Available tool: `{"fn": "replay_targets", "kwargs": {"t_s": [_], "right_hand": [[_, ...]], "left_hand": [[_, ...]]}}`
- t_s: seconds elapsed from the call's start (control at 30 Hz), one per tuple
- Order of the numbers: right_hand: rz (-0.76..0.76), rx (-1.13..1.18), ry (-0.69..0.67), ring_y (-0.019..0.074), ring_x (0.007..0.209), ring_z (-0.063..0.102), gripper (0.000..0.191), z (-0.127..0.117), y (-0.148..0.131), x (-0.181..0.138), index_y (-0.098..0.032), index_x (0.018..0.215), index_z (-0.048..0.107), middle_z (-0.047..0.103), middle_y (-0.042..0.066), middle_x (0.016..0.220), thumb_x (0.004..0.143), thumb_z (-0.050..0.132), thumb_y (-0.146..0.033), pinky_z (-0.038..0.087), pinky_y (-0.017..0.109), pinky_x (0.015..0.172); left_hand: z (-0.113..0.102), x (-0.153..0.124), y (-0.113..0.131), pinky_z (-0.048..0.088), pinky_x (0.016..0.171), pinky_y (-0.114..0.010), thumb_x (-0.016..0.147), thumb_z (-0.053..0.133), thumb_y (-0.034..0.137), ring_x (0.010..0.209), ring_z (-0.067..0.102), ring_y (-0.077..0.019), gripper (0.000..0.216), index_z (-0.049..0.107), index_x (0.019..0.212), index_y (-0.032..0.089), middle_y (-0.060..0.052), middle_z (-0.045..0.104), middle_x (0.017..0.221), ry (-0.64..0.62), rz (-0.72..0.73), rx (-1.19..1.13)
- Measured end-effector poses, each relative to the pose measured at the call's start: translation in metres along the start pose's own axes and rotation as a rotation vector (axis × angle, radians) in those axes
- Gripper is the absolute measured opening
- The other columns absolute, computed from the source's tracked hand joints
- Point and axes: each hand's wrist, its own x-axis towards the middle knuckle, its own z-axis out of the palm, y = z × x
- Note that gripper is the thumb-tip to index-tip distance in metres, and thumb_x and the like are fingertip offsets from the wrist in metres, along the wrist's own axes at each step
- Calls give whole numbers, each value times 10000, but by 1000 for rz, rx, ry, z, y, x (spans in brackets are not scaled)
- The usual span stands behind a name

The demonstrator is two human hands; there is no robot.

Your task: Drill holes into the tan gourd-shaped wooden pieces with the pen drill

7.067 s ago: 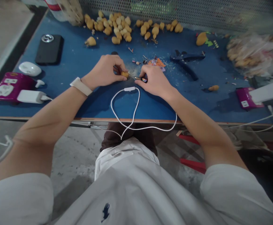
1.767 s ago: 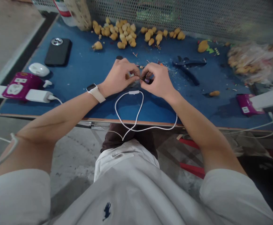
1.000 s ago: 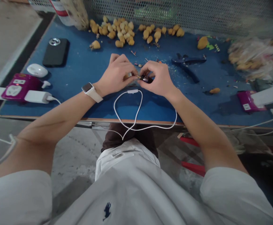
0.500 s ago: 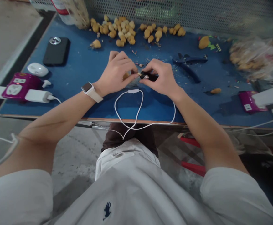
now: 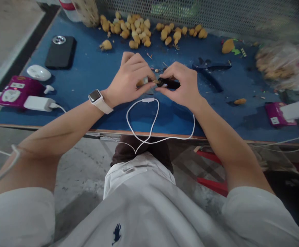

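Observation:
My right hand (image 5: pixel 181 82) is closed around a black pen-like mini electric drill (image 5: pixel 170 83), held nearly level with its brass tip pointing left. Thumb and forefinger of my left hand (image 5: pixel 135 77) pinch at that brass tip (image 5: pixel 155 81). Behind the left fingers shows a bit of something yellowish-brown (image 5: pixel 140 83), perhaps a small gourd, mostly hidden. A white cable (image 5: pixel 131 125) with an inline switch (image 5: pixel 148 100) loops below the hands and runs up under my right wrist.
Several small dried gourds (image 5: pixel 139 29) lie along the back by a perforated metal panel (image 5: pixel 129 8). Blue-handled pliers (image 5: pixel 211 77) rest right of my hands. A phone (image 5: pixel 60 52), earbud case (image 5: pixel 38 72) and purple power adapter (image 5: pixel 21 91) are left; a plastic bag (image 5: pixel 280 65) is right.
The view has shifted slightly. Both hands keep their places against each other, with the left fingers still at the drill's brass tip; the tip shows a little more now.

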Motion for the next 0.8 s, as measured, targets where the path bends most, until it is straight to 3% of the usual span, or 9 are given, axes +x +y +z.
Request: {"fn": "replay_targets", "kwargs": {"t_s": [0.33, 0.53, 0.63, 0.7, 0.8], "right_hand": [[-5, 5, 28, 442, 1328, 862, 302, 2, 2, 1, -409, 1295, 839, 894, 109, 1340, 1145, 924, -656, 788, 735, 1188], [30, -3, 9, 440, 1326, 859, 325, -1, -3, 4, -391, 1218, 815, 898, 112, 1338, 1122, 944, -673, 776, 740, 1223], [101, -5, 33, 470, 1304, 866, 436, -5, 7, 9, -380, 1215, 825, 901, 146, 1346, 1090, 943, -781, 763, 780, 1224], [152, 4, 102, 487, 1261, 878, 530, -8, 22, 13, -369, 1205, 837, 908, 164, 1277, 1077, 907, -879, 764, 794, 1201], [198, -6, 159, 467, 1149, 900, 617, -12, 49, 12, -359, 1219, 856, 913, 141, 1120, 1082, 853, -961, 789, 762, 1138]], "left_hand": [[5, -2, -7, 575, 1368, -799, 1324, 662, 743, 1446, 794, -465, 385, 881, 1275, 430, -122, 877, 1205, 43, 50, 7], [10, 2, -12, 587, 1271, -786, 1274, 678, 847, 1272, 786, -447, 500, 856, 1209, 384, -114, 893, 1151, 53, 139, -16], [5, 8, -9, 610, 1208, -730, 1273, 656, 756, 1285, 789, -424, 467, 859, 1280, 336, -123, 909, 1264, 122, 36, -10], [4, 16, -14, 649, 1137, -675, 1225, 673, 747, 1177, 797, -390, 458, 853, 1220, 326, -105, 912, 1241, 163, -49, -53], [4, 37, -34, 656, 1178, -625, 1158, 729, 815, 1177, 752, -368, 477, 876, 1249, 371, -59, 921, 1212, 8, -144, -62]]}}
